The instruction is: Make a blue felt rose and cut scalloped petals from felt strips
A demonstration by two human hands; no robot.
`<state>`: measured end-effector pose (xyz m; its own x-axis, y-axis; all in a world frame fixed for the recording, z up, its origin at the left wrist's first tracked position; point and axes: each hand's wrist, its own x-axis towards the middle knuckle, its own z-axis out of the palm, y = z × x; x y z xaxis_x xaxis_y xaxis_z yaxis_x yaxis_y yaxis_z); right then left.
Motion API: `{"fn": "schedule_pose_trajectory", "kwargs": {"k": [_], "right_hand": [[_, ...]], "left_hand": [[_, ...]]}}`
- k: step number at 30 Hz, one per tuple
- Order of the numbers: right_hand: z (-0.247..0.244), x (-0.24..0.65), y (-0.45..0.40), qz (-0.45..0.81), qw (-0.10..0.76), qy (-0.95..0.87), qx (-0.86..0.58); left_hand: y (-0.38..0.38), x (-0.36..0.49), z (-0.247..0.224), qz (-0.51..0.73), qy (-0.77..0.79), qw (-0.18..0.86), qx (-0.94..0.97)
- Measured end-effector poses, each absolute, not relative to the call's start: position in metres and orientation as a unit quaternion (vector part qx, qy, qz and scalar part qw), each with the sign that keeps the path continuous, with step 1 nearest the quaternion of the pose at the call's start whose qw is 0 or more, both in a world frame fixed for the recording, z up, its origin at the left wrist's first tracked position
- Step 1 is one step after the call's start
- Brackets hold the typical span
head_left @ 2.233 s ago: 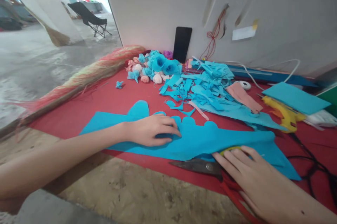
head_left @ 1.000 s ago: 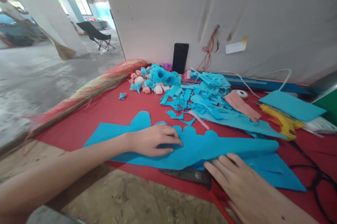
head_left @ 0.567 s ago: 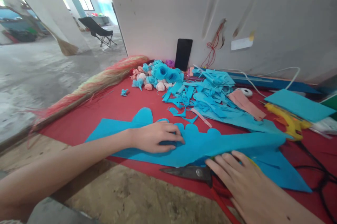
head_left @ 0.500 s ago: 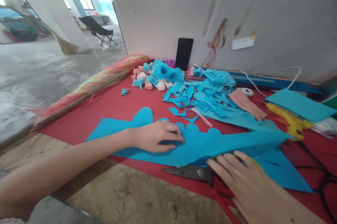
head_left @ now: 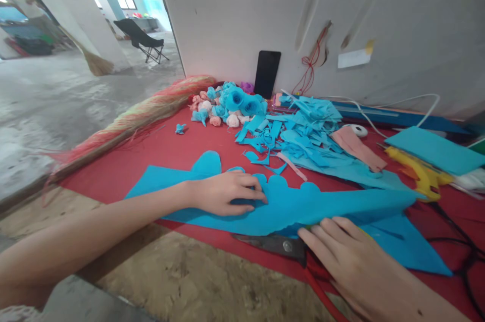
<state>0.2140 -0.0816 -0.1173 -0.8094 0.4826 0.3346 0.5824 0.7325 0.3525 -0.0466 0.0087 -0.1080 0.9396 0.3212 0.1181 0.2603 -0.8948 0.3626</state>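
Observation:
A large sheet of blue crepe paper (head_left: 288, 211) with rounded lobes cut along its far edge lies across the red surface. My left hand (head_left: 231, 193) rests on its middle, palm down, fingers loosely bent and apart. Farther right, my right hand (head_left: 346, 251) is closed at the near side of the sheet, where the paper is folded up. A thin yellow edge shows by its fingers; whatever they grip is hidden. Scissors (head_left: 278, 245) with dark blades and red handles lie partly under my right hand, blades pointing left.
Blue paper scraps (head_left: 303, 125) and paper flowers (head_left: 235, 102) are heaped at the back. A black phone (head_left: 267, 73) leans on the wall. At right are a yellow glue gun (head_left: 420, 175) and dark cable. A braided bundle (head_left: 151, 107) borders the left; a person stands far off.
The view has shifted slightly. Both hands, the crepe paper and the scissors keep practically the same places.

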Motion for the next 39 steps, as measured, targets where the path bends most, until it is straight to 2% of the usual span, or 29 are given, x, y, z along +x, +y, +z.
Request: {"fn": "schedule_pose_trajectory", "kwargs": {"k": [15,27,32,35,39], "right_hand": [[-0.117,0.216,-0.09,-0.166,0.114,-0.919,-0.338],[-0.118,0.195,-0.084,-0.108,0.039,-0.938,-0.328],[-0.115,0.193,-0.08,-0.195,0.092,-0.942,-0.256],[-0.114,0.193,-0.08,-0.202,0.128,-0.94,-0.242],[-0.117,0.195,-0.087,-0.188,0.112,-0.931,-0.294]], "left_hand": [[0.008,-0.046,-0.107,0.086,0.151,0.174,0.969],[0.009,-0.046,-0.109,0.092,0.145,0.166,0.971],[0.009,-0.047,-0.111,0.093,0.142,0.163,0.972],[0.009,-0.047,-0.11,0.088,0.146,0.167,0.971],[0.008,-0.047,-0.108,0.086,0.146,0.169,0.971]]}}
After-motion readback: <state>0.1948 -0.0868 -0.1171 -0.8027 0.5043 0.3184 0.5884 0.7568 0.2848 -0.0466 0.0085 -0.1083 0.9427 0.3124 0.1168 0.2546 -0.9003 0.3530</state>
